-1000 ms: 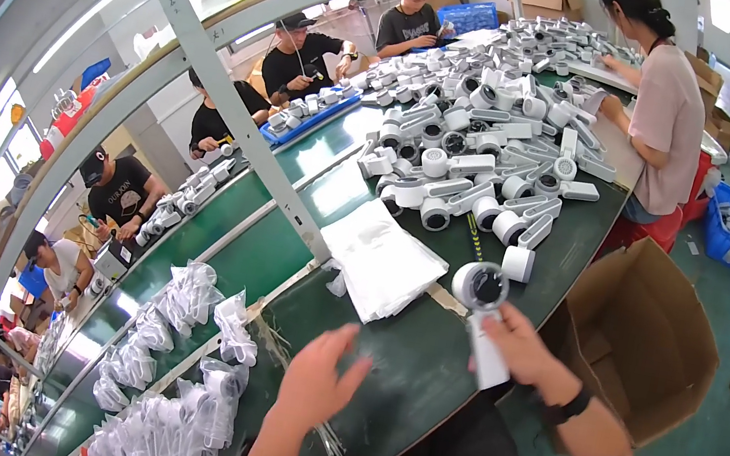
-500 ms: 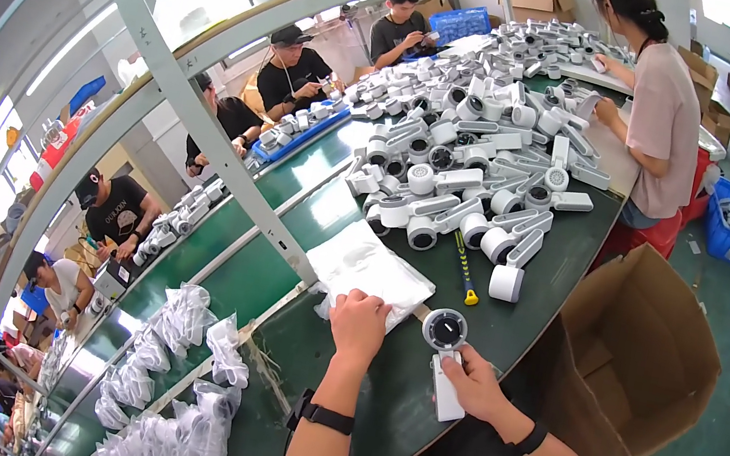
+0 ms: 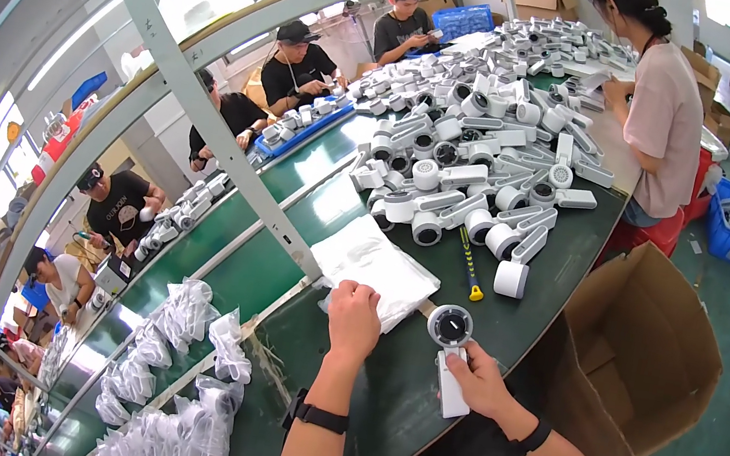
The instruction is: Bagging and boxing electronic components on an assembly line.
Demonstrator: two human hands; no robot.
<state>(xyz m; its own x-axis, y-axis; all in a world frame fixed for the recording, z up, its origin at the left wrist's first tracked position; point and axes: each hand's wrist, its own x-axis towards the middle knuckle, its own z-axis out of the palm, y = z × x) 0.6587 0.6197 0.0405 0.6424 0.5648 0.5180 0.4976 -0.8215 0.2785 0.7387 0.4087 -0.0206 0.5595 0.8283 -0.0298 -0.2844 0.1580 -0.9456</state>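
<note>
My right hand (image 3: 477, 380) is closed around the white handle of a handheld fan (image 3: 451, 395), whose round head with a dark centre points away from me. Left of it, my left hand (image 3: 354, 319) has its fingers curled together at the near edge of a stack of white plastic bags (image 3: 378, 265). A bit of clear film shows beside those fingers, which seem to pinch a bag; the fingertips are partly hidden. Beyond the fan lie a yellow and black tool (image 3: 472, 271) and a loose white round-headed piece (image 3: 510, 279).
A large heap of similar fans (image 3: 467, 148) covers the far table. Bagged fans (image 3: 173, 429) lie at the lower left. A metal shelf post (image 3: 209, 117) slants across the left. An open cardboard box (image 3: 644, 360) stands at right, near a co-worker (image 3: 663, 115). Others sit along the far side.
The plastic at my left hand looks flatter on the stack, and that hand has shifted slightly away from me. My right hand still holds the fan, nearly in place.
</note>
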